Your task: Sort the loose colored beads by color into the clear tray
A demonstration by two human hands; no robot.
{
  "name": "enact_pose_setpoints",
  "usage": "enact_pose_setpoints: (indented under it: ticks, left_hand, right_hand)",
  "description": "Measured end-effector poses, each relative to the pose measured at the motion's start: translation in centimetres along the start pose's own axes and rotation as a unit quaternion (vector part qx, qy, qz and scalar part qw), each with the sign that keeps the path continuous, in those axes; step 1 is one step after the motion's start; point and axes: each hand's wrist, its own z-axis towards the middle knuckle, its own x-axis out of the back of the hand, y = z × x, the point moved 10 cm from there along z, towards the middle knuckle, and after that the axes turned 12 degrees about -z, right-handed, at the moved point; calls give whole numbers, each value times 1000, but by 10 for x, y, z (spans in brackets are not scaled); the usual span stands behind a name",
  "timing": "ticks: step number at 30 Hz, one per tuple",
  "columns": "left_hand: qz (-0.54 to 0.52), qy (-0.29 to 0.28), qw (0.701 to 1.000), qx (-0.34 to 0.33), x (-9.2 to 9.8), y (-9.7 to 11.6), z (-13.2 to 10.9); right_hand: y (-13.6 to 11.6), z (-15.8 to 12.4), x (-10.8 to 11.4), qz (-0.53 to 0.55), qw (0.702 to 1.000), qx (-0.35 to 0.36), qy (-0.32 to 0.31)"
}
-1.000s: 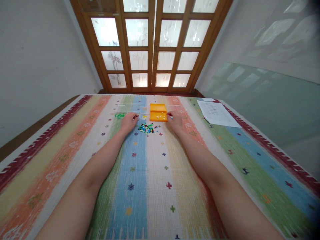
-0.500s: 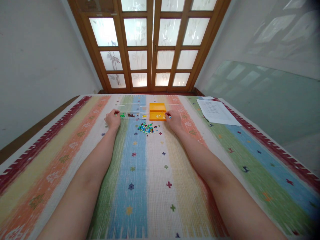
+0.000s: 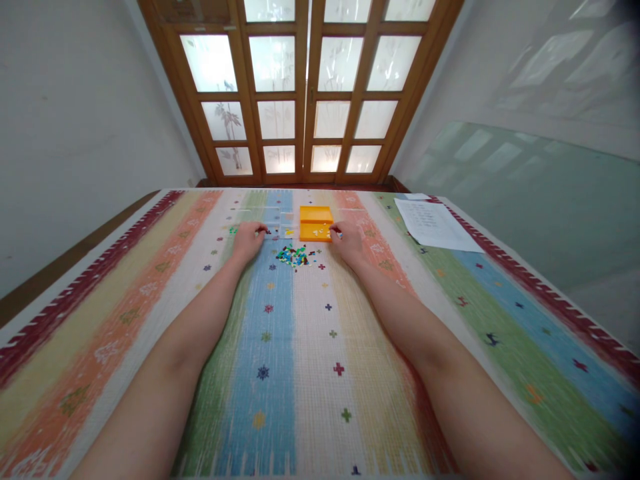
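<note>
My left hand (image 3: pixel 249 240) is over the clear plastic boxes (image 3: pixel 273 212), its fingers closed near small dark red pieces (image 3: pixel 269 232). Whatever those fingers hold is too small to make out. Green pieces (image 3: pixel 233 231) lie left of that hand, and yellow pieces (image 3: pixel 289 233) lie to its right. My right hand (image 3: pixel 347 240) rests at the right edge of an open orange box (image 3: pixel 316 215), fingers pinched together. White pieces (image 3: pixel 323 232) lie in the box's near part. A loose pile of mixed coloured pieces (image 3: pixel 294 256) sits on the cloth in front of the boxes.
A striped, patterned tablecloth (image 3: pixel 315 400) covers the table. Printed white paper (image 3: pixel 435 225) lies at the far right. Beyond the table stand wooden doors with glass panes (image 3: pixel 327 120), and walls rise on both sides.
My left hand has moved right, from the green pieces to the dark red ones, partly covering them. The right hand has stayed by the orange box.
</note>
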Motion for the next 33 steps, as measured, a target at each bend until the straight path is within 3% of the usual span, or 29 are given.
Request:
enact_pose_setpoints:
  ticks: [5, 8, 18, 26, 30, 33]
  left_hand:
    - [-15, -147, 984, -103, -45, 41, -12]
    - [-19, -181, 975, -126, -54, 47, -18]
    - [-17, -197, 971, -131, -56, 43, -19]
    - [0, -176, 978, -112, -57, 44, -19]
    - [14, -143, 985, -90, -50, 40, -16]
    - [14, -89, 994, -61, -38, 30, -11]
  right_hand:
    - [-1, 0, 0, 6, 1000, 4, 4]
    - [-2, -1, 1, 12, 1000, 9, 4]
    - [-4, -1, 0, 14, 1000, 4, -5]
    - [-7, -1, 2, 7, 1000, 10, -9]
    - [-7, -2, 2, 8, 1000, 11, -9]
    - [-7, -2, 2, 11, 1000, 13, -7]
